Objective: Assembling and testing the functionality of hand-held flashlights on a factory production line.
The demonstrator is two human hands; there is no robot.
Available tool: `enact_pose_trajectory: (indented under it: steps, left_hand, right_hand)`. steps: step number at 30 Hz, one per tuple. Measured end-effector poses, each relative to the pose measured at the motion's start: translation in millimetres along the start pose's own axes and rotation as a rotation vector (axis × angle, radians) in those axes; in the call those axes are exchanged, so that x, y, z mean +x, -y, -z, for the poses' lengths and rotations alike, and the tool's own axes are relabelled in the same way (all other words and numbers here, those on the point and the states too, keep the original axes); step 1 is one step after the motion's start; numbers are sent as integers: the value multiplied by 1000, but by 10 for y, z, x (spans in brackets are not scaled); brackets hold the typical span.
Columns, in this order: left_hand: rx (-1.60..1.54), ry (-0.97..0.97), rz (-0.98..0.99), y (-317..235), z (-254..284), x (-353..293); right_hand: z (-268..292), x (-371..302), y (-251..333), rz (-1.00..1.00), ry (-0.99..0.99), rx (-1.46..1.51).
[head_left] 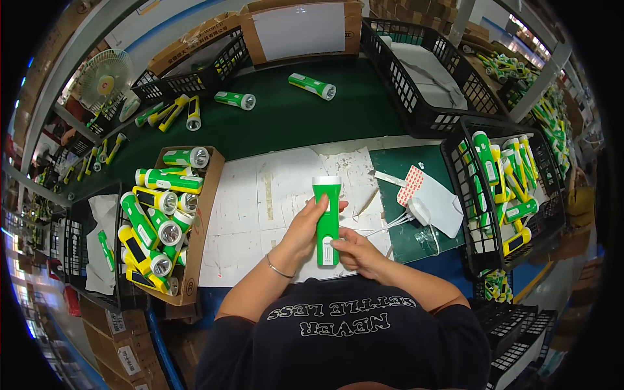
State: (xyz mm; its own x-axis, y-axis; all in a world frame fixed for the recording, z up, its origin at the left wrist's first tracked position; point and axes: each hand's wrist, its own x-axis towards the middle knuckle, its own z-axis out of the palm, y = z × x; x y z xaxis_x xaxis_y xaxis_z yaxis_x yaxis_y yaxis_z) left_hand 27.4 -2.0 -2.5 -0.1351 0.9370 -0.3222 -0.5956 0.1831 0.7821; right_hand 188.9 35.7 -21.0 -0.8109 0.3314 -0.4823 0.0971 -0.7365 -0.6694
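Note:
A green flashlight point(327, 218) with a white head is held upright in front of my chest, its head pointing away from me. My left hand point(305, 227) wraps round the left side of its barrel, thumb lying on the green body. Lower down, my right hand point(356, 252) grips the tail end, with the thumb at the white switch panel. Beneath both hands lies a worn white sheet point(240, 214) with stains and tape on it. A white round device with a cable point(418, 211) sits to the right of my right hand.
At the left, a cardboard box point(207, 227) holds several green and yellow flashlights. A black crate point(460, 188) of flashlights stands at the right, another crate point(416, 120) behind it. Loose flashlights point(312, 86) lie on the green belt point(273, 133). A sticker sheet point(448, 208) rests right of centre.

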Motion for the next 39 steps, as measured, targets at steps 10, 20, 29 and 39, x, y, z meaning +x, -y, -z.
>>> enact_pose_trajectory:
  steps: [10,20,29,39]
  left_hand:
    - [-518,162,158,7,189,185]
    - [-317,139,299,-113,95,220]
    - [71,6,179,-146,-67,217]
    - [-168,66,310,-100,64,285]
  right_hand:
    - [-121,-162,-89,-124,284,24]
    - [-262,-250,-144,-232,218,-112]
    - [-257,-192,-275,-71,22,-399]
    - [-294,-236,-222,-186,-4,-392]
